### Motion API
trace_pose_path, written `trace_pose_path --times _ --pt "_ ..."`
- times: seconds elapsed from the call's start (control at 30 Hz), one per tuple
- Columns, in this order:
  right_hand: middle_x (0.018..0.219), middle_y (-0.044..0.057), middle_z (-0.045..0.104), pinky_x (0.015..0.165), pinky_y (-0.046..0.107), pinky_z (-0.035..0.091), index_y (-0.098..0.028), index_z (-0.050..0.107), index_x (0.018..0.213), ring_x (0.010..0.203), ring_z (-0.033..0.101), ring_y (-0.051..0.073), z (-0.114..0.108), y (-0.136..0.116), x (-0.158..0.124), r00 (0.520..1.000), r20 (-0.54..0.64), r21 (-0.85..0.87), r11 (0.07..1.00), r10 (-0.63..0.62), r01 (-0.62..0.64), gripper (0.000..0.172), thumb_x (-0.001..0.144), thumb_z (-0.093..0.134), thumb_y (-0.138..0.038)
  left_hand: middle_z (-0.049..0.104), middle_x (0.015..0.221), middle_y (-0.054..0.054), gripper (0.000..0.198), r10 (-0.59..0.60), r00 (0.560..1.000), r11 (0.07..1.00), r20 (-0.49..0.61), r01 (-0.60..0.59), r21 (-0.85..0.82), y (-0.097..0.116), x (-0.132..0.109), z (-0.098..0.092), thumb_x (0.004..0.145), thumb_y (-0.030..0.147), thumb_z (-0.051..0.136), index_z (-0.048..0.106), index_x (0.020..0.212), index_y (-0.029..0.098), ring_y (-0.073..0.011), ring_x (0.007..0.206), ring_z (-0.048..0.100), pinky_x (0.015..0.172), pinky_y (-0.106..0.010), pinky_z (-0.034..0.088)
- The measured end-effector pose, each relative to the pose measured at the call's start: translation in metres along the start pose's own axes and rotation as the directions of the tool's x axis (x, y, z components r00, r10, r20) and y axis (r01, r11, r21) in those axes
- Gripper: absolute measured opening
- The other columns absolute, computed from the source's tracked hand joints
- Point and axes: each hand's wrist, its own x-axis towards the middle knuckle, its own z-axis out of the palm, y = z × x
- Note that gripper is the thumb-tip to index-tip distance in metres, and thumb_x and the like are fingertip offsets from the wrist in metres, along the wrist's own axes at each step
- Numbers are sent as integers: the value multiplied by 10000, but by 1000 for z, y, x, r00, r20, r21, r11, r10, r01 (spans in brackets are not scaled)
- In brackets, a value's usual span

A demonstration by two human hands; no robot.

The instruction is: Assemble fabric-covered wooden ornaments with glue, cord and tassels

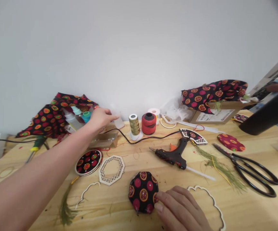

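My left hand (102, 118) reaches to the back left, over a small open cardboard box (105, 138). Its fingers are stretched out beside a whitish translucent piece (119, 122); whether they touch it I cannot tell. At the front, the fingertips of my right hand (181, 208) grip the right edge of an octagonal fabric-covered piece (143, 192), black with red and orange round motifs. Left of it lie an octagonal wooden lattice frame (111, 170) and a round fabric pendant (88, 162) with a green tassel (68, 205).
A black glue gun (172, 155) lies mid-table, its cord running left. Scissors (247, 170) lie at right. Gold thread (134, 125) and red thread (148, 123) spools stand at the back, near bottles (72, 118) and a fabric-topped carton (211, 114). A scalloped wooden outline (213, 200) lies front right.
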Motion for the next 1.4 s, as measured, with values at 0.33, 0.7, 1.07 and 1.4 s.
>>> trace_pose_path --times 0.33,0.7,1.07,1.4 --pt "1156 128 678 957 418 521 -138 533 1309 1105 628 242 4 -8 -13 965 9 142 955 264 -262 459 867 486 -25 620 1176 -71 332 28 990 953 142 -70 296 11 0 4 894 365 607 592 1158 165 -230 1001 628 840 -436 539" --pt "1062 110 663 861 321 545 -145 543 1218 1006 620 197 -3 -12 7 897 -36 178 886 441 -429 357 873 522 -53 751 868 -15 319 478 878 821 -16 -440 364 -21 -147 -38 822 464 543 712 985 247 -203 711 666 725 -344 513" --pt "1077 104 638 882 290 516 -132 555 1202 1016 600 176 0 -22 3 894 -10 254 866 447 -430 363 859 520 -18 736 1075 -98 329 425 897 722 120 -415 554 -95 -190 14 909 272 423 582 1181 177 -307 964 684 781 -423 535" --pt "1067 99 641 856 327 538 -165 541 1227 1005 614 197 -1 -20 2 887 16 242 859 462 -451 393 862 499 -24 750 1013 -91 304 504 857 698 112 -480 531 -100 -190 24 860 153 420 553 1132 189 -266 988 680 798 -378 534"
